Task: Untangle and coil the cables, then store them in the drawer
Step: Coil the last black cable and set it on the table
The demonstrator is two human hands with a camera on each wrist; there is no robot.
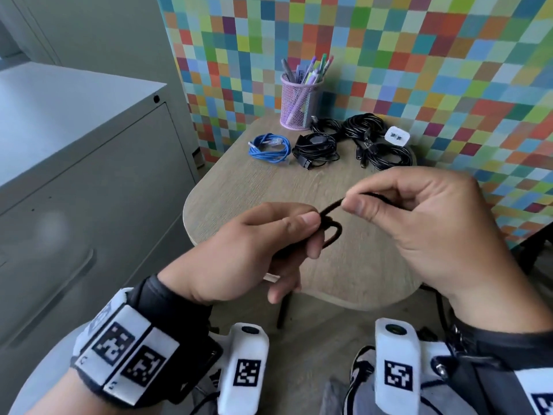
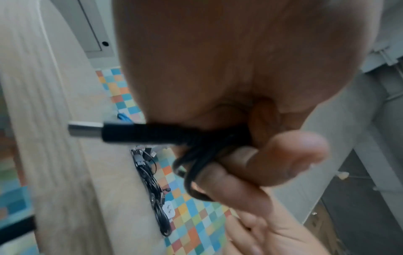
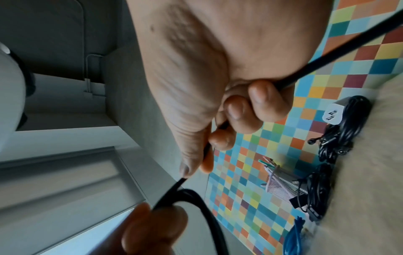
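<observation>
Left wrist view alone shows the black cable [image 2: 196, 162]'s plug, left hand [image 1: 254, 250] gripping coils, right hand [image 1: 419, 223] pinching its strand.

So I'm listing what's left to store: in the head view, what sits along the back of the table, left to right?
Blue cable → pen cup → white charger. The black cable bundles between overlap too much to order.

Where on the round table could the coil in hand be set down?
Free: the bare wooden tabletop between its near edge and the row of cables. Crowded: the far edge, with blue coiled cable, black cable bundles and pink mesh pen cup.
</observation>
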